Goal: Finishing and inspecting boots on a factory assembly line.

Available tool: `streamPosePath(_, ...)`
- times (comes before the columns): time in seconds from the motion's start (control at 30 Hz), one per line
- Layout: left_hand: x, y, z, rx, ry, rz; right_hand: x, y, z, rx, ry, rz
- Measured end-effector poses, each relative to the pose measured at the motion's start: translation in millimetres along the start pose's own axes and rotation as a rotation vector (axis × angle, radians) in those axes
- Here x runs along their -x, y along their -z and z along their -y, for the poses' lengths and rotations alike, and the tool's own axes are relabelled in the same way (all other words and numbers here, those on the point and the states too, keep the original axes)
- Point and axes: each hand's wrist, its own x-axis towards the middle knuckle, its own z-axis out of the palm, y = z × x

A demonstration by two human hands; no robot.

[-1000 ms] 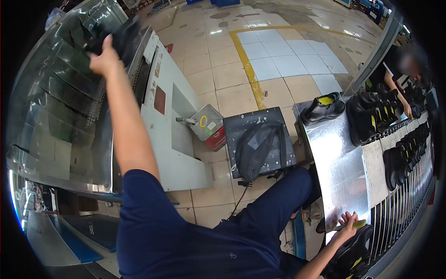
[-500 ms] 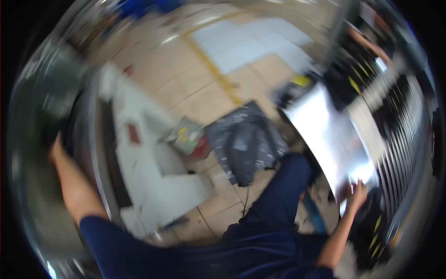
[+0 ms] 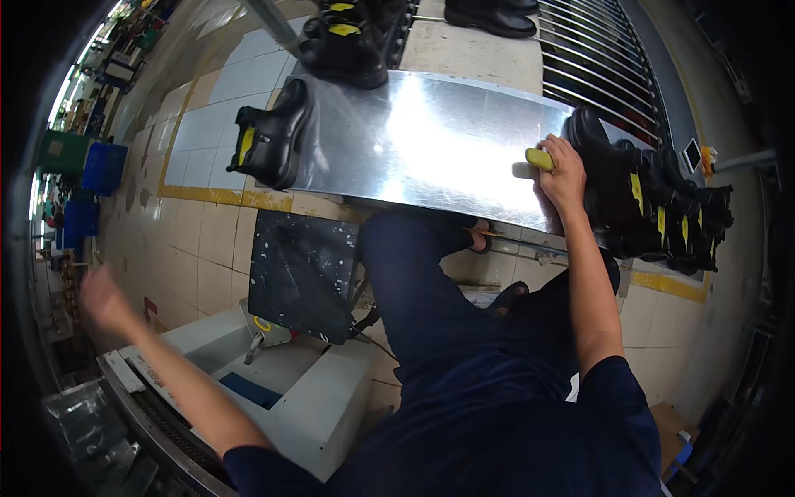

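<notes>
My right hand (image 3: 566,184) rests at the right end of a shiny metal tabletop (image 3: 414,149), its fingers closed around a small, rounded yellow-green thing (image 3: 540,159) whose kind I cannot make out. Out to the left, my left hand (image 3: 108,300) is smeared by motion above the floor and the grey machine frame. A black boot (image 3: 277,137) with a yellow patch lies at the tabletop's left end. Beside my right hand stands another black boot (image 3: 590,132), in front of several more with yellow patches.
More black boots (image 3: 344,45) stand behind the tabletop, next to a rack of metal rods (image 3: 600,50). A black, paint-flecked seat (image 3: 302,269) is left of my legs, by a pale grey machine frame (image 3: 331,406). Blue bins (image 3: 103,170) stand far left.
My view has swung right, bringing the metal tabletop across in front of me. My left hand has come away from the machine side; my right hand stays at the tabletop's right end.
</notes>
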Motion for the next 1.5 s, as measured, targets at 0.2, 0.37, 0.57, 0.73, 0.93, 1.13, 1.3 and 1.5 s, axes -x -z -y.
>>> streamPosePath(0.2,29.4,-181.9,-291.1,0.791,0.711,0.779,0.8,-5.8,11.3,-0.093,-0.029,-0.018)
streamPosePath(0.37,39.0,-165.2,-351.4,1.202,0.919,0.530,-2.9,-3.6,12.8,-0.146,-0.045,0.001)
streamPosePath(0.57,78.1,-72.2,-441.5,1.228,0.905,0.735,0.1,3.3,30.4,-0.227,-0.196,0.008)
streamPosePath(0.73,132.0,-30.2,-463.2,1.344,0.893,1.016,-37.0,25.6,111.3,-1.289,-0.889,0.485)
streamPosePath(0.93,153.4,-30.6,-467.8,1.362,0.549,0.891,-27.8,-5.2,79.5,-1.728,-0.713,0.614)
streamPosePath(1.13,168.8,-18.5,-474.6,1.137,0.072,0.655,-20.1,-1.4,71.1,-1.863,-0.646,0.617)
streamPosePath(1.3,182.8,-11.1,-483.9,1.038,0.013,0.592,-17.8,-3.6,65.3,-1.858,-0.646,0.600)
streamPosePath(1.5,189.1,-7.1,-483.2,1.016,0.033,0.561,-18.3,-6.9,70.5,-1.893,-0.646,0.611)
